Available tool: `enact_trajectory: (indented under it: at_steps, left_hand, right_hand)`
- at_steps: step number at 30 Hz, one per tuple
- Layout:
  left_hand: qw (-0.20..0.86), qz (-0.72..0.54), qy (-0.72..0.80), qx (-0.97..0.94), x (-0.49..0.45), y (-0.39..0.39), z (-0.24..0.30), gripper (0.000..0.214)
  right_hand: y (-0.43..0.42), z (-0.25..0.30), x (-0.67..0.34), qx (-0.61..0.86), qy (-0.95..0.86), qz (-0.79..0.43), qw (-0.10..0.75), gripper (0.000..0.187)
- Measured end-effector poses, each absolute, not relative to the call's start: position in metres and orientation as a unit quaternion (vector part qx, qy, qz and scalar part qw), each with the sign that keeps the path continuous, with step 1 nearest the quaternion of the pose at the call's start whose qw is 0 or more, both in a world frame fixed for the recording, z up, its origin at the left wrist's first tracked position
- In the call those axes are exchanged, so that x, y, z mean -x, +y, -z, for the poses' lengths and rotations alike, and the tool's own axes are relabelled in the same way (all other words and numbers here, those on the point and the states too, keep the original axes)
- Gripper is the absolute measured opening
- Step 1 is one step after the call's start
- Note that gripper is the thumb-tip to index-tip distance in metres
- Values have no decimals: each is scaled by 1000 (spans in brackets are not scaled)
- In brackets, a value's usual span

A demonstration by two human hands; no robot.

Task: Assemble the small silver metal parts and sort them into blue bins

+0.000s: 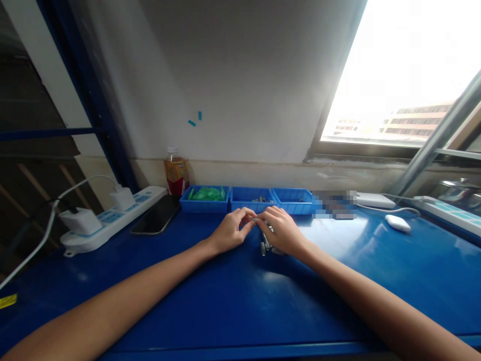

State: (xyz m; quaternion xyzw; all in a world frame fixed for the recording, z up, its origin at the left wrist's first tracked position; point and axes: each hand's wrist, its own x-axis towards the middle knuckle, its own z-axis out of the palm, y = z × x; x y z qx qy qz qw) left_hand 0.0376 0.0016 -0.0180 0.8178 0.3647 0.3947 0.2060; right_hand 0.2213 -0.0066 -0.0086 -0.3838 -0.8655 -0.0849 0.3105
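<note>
My left hand (232, 229) and my right hand (281, 230) meet over the blue table (210, 296), just in front of the blue trays. Both pinch one small grey metal part (257, 219) between their fingertips. A few more small metal pieces (265, 246) lie on the table under my right hand. Behind the hands stand three blue trays: the left tray (205, 199) holds green bits, the middle tray (252, 199) holds grey metal parts, and the right tray (293, 200) looks almost bare.
A white power strip (108, 220) with two chargers lies at the left, a black phone (156, 216) beside it. A juice bottle (176, 173) stands by the wall. A white box (376, 200), a white mouse-like object (397, 222) and another power strip (447, 210) lie at the right.
</note>
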Motion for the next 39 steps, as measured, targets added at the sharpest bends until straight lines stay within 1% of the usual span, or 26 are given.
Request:
enact_trajectory:
  at_steps: [3,6,9,11,13,15,17,19,21,24,26,29,31,33,35,36,39]
  left_hand:
    - [202,-395,380,-811,-37,2,18,24]
    - [207,-397,376,-811,-35,2,16,30]
    - [207,-395,369,-816,-35,3,15,37]
    - [202,-393,374,-815,-36,6,17,40]
    - [177,-386,387,-818,-38,10,20,35]
    - [125,-356,402,-834,-41,14,25,29]
    - [66,-307,412,-855,-42,15,29,32]
    - [23,-262,420,-868,-42,14,32,33]
    - [0,-245,435,-867,-42,12,32,30]
    - [-9,-263,457,-850,-40,11,33,27]
    - [-6,-275,475,-836,-39,12,34,24]
    - [21,-274,496,-824,-38,16,35,13]
    - [78,-288,474,-828,-37,18,33,13]
    - [151,-326,435,-826,-37,18,29,15]
    - [199,-368,408,-811,-36,16,26,17]
    - [210,-384,402,-804,-36,15,25,17]
    - [226,-403,386,-798,-35,10,22,16]
  right_hand:
    - [-6,11,-221,392,-856,71,330,19]
    - [-8,12,-220,380,-855,74,345,20]
    - [-8,9,-221,354,-868,95,335,14]
    - [-1,5,-222,360,-863,122,333,17]
    - [11,2,-225,400,-835,155,343,22]
    - [24,1,-228,455,-796,183,355,24]
    - [33,2,-232,491,-771,198,353,29]
    - [33,4,-234,496,-772,203,343,31]
    - [26,6,-234,479,-786,195,339,25]
    - [9,8,-230,441,-819,157,333,16]
    - [2,8,-226,416,-840,126,324,14]
    - [-2,8,-223,396,-859,94,312,14]
    - [-2,10,-222,391,-863,85,307,18]
    - [-2,12,-222,386,-869,81,300,23]
    - [-3,13,-221,375,-877,81,291,25]
    - [-3,13,-220,369,-880,83,288,24]
    - [-4,13,-218,359,-880,92,296,11]
